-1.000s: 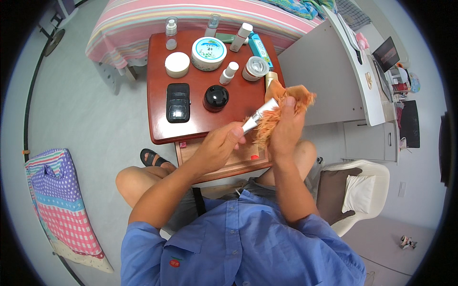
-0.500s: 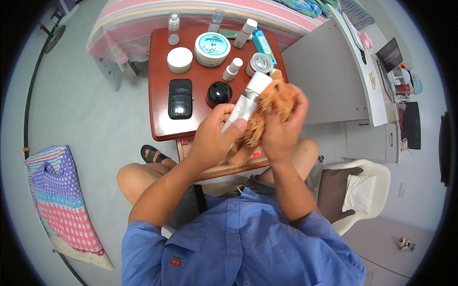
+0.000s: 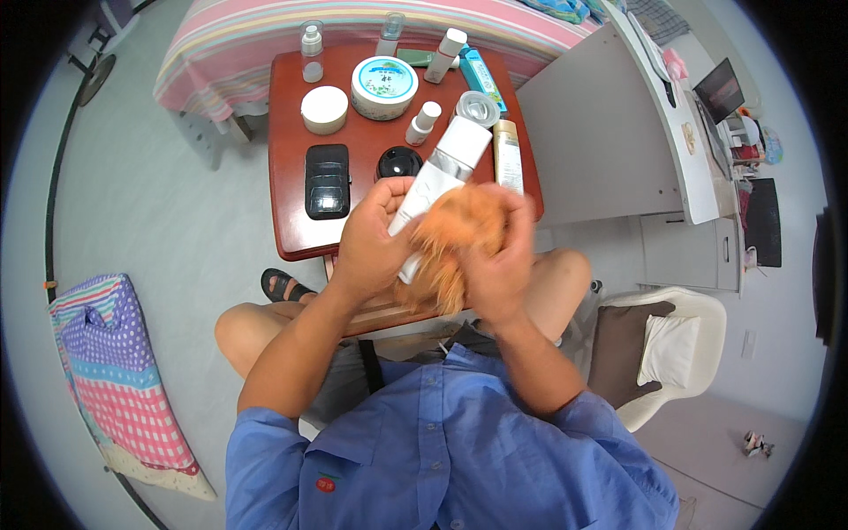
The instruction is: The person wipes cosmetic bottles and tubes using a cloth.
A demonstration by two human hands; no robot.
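Note:
My left hand is closed round a white bottle with a silver band and a white cap, held tilted with its cap pointing away to the right. In my right hand is a fluffy orange cloth, bunched up and somewhat blurred. The cloth lies against the bottle's right side and hides part of its body. Just beyond the bottle, a round black jar stands on the reddish-brown table. A cream bottle with a gold cap is close beyond my right hand.
On the table stand a large white tub, a smaller white jar, a small white bottle, a clear-lidded jar, a black case and several other bottles and tubes. A grey cabinet rises at the right, with a white chair nearer.
The orange cloth has moved left and down along the bottle, from near its cap to its body. The cream bottle behind it now shows. My left hand still holds the white bottle.

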